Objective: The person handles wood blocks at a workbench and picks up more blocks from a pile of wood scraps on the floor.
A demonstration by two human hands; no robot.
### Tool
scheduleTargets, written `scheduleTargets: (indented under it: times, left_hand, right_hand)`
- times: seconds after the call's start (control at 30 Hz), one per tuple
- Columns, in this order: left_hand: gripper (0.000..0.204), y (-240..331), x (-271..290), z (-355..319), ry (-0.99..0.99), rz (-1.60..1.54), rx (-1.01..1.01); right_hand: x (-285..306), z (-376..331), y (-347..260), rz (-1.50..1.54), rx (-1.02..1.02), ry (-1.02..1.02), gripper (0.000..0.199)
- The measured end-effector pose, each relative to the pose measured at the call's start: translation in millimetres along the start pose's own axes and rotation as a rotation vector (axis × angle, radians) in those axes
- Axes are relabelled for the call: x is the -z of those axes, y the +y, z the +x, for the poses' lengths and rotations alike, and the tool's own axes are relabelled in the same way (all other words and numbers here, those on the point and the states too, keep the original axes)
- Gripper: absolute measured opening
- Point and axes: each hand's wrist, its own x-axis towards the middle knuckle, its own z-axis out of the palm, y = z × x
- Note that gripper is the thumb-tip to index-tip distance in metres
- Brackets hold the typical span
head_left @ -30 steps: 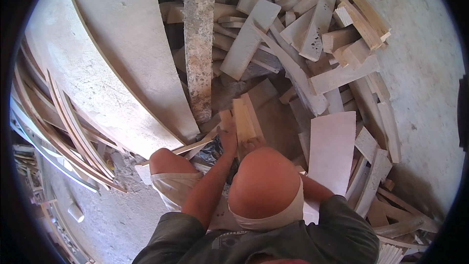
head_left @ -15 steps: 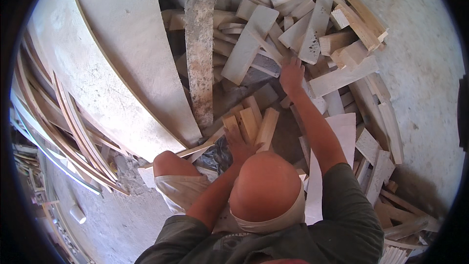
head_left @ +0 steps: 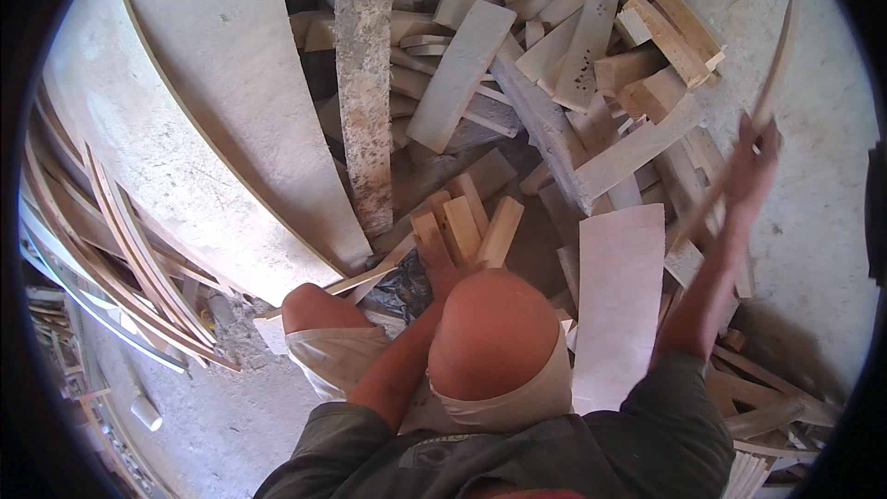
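Note:
My right hand [head_left: 753,171] is raised at the right with its fingers closed round a long, thin wooden strip [head_left: 776,55]. The strip slants past my hand, its far end above the bare wall or floor surface and its other end over the wood pile. In front of my knees, my left hand [head_left: 436,263] grips several short, pale wooden blocks [head_left: 465,229], which stand up in a bunch; some of its fingers are hidden by them. A crumpled black plastic bag [head_left: 405,288] lies beside my left wrist.
A heap of wooden offcuts [head_left: 564,46] spreads ahead and to the right. A wide pale board [head_left: 619,305] lies by my right knee. Large curved panels [head_left: 222,65], a rough narrow plank [head_left: 365,83] and bent strips [head_left: 120,240] stand at the left. A white cylinder [head_left: 146,412] lies behind.
My right hand has left the heap and swung right, now carrying the thin strip. A long grey plank in the heap shows more fully. My left hand stays at the blocks.

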Motion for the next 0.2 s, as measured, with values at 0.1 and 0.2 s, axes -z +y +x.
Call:
scheduleTargets:
  times: [0.1, 0.2]
  left_hand:
    - [0.137, 3, 3, 2, 0.022, -0.004, -0.045]
    - [0.135, 0, 0, 1, 0.082, 0.000, -0.117]
  right_hand:
    - [57, 3, 94, -0.544, 0.022, -0.053, 0.050]
    - [93, -18, 202, -0.916, -0.219, -0.219, 0.073]
